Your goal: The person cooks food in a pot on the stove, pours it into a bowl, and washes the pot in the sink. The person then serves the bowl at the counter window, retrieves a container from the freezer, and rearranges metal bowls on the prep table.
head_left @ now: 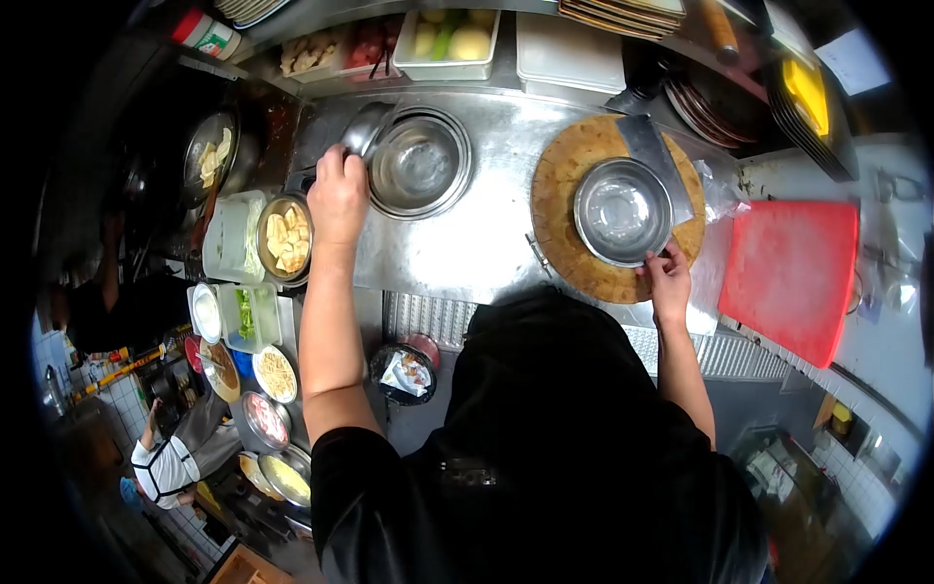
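Observation:
At the left of the steel counter, my left hand (339, 195) is closed on the near edge of a tilted metal bowl (367, 128). That bowl is beside a stack of steel bowls (418, 164). My right hand (667, 279) pinches the lower right rim of another steel bowl (623, 211), whose inside looks bare. This bowl is over a round wooden chopping board (559, 214). A cleaver (654, 161) lies on the board, partly hidden behind the bowl. Below my left hand's side is a bowl of pale yellow chunks (287, 239).
A red cutting board (793, 277) is at the right. Food containers (446, 68) and stacked plates (623, 15) line the back shelf. A wok (210, 161) and food trays (233, 238) stand left. Another person (173, 467) is at the lower left.

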Demonstrator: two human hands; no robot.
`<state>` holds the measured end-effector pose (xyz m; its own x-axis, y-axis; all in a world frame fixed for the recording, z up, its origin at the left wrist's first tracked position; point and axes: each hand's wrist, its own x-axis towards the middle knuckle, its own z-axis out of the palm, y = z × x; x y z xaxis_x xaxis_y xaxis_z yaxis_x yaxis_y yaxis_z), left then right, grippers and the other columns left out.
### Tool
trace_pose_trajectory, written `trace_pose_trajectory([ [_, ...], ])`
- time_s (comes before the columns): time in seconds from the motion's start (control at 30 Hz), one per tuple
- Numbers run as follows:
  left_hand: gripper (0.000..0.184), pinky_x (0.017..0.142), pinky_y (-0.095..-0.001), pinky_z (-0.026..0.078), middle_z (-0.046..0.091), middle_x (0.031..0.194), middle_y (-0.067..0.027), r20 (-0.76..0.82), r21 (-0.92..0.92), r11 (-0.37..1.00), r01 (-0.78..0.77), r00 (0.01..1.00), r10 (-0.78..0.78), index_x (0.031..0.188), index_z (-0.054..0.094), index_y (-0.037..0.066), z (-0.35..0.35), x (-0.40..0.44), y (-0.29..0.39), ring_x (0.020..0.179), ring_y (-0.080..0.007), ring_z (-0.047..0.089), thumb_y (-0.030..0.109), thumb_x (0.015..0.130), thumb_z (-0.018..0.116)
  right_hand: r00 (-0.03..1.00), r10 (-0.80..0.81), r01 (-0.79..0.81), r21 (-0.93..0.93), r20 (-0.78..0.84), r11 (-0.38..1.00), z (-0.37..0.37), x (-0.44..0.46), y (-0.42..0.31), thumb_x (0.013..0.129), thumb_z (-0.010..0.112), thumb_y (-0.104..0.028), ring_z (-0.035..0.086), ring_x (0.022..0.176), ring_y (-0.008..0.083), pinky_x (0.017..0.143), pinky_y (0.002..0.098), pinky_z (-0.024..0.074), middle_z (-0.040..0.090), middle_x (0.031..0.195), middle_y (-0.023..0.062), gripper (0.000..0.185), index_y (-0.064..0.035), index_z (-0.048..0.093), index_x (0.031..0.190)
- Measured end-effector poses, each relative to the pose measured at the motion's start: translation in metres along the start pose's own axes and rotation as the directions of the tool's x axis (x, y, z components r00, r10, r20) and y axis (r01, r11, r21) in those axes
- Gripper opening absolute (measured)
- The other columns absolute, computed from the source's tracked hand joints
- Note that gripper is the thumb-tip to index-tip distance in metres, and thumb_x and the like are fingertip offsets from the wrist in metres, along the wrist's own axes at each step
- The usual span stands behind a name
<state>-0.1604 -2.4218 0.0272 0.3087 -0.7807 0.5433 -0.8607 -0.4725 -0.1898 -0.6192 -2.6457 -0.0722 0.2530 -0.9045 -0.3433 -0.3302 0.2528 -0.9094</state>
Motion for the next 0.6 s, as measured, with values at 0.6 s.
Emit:
trace_pose_trajectory([
  [0.6, 0.026, 0.082, -0.0486, 0.051, 0.064, 0.096, -0.0244, 0.605, -0.704, 0.382, 0.599, 0.787, -0.120, 0.096, 0.060, -0.003, 0.046, 0.000, 0.270, 0.096, -0.0428, 0.062, 0.015, 0.080, 0.068, 0.949, 0.308, -0.314, 0.344, 0.071, 0.885, 0.002, -0.010, -0.026, 0.102, 0.047, -0.052, 0.067, 0.074, 0.0144, 0.051, 0.0223, 0.0454, 0.065, 0.094, 0.0055, 0.053, -0.0070, 0.055, 0.129],
])
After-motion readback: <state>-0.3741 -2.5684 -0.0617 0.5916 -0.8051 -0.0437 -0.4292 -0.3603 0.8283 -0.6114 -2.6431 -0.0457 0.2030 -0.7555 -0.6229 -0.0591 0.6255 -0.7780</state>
